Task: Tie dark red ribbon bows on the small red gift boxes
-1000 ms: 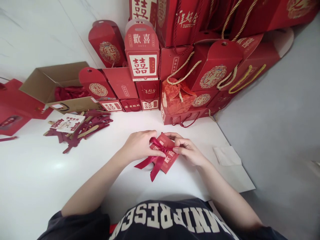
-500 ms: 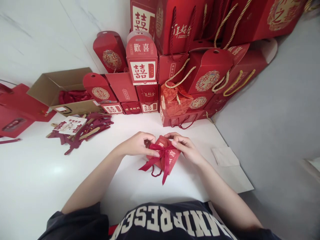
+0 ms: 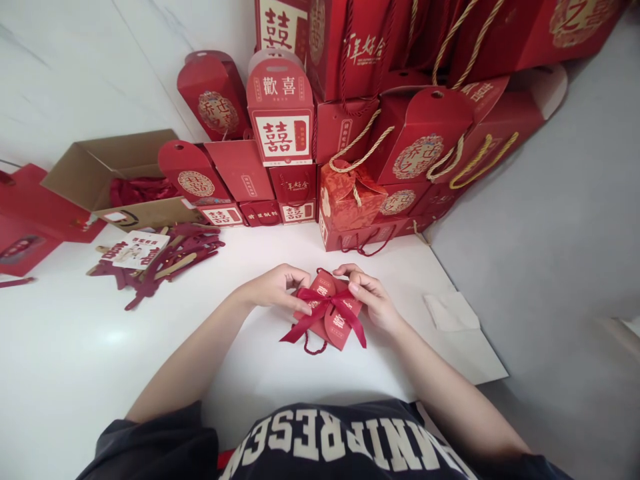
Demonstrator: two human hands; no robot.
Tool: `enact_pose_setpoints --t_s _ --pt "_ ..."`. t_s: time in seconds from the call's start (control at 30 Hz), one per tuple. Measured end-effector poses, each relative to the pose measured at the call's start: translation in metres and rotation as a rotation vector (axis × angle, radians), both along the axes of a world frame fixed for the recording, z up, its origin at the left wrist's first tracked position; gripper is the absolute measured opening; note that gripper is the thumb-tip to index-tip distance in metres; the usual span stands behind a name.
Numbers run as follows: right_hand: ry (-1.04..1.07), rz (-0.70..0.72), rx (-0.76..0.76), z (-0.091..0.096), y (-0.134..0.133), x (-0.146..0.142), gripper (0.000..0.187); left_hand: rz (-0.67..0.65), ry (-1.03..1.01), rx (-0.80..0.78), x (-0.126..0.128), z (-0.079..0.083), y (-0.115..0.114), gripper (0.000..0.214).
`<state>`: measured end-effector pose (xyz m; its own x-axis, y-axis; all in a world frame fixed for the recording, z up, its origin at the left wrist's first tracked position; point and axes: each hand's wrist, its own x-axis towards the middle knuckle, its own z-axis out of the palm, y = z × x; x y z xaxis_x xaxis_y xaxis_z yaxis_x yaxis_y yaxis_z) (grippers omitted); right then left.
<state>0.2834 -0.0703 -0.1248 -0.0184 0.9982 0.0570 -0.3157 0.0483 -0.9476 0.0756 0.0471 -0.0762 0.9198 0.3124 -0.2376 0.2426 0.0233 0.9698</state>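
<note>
L hand [image 3: 280, 288] & R hand [image 3: 371, 297] narrowed, each gripping an edge of a ribbon-tied red gift box [image 3: 338, 333].
Risk, prob.: tug on satin bow [image 3: 329, 301] could slip it loose; hard squeeze could crease the box. Bow spreads L–R, tails [image 3: 357, 331] twd wearer [image 3: 340, 440]; box askew, long axis unclear. Box sits btwn hands, on or just above white table [image 3: 260, 363], near gift-box stack [image 3: 295, 183].
</note>
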Motion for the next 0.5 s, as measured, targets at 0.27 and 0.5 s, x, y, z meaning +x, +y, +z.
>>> enact_pose_setpoints --t_s 0.27,0.5 --pt "-0.048 -0.043 -0.015 0.000 0.000 -0.001 0.037 0.007 0.033 0.126 -0.002 0.006 0.002 0.035" --pt "-0.178 -0.101 0.094 0.004 -0.001 0.005 0.033 0.415 0.085 0.536 -0.020 0.042 0.001 0.040"
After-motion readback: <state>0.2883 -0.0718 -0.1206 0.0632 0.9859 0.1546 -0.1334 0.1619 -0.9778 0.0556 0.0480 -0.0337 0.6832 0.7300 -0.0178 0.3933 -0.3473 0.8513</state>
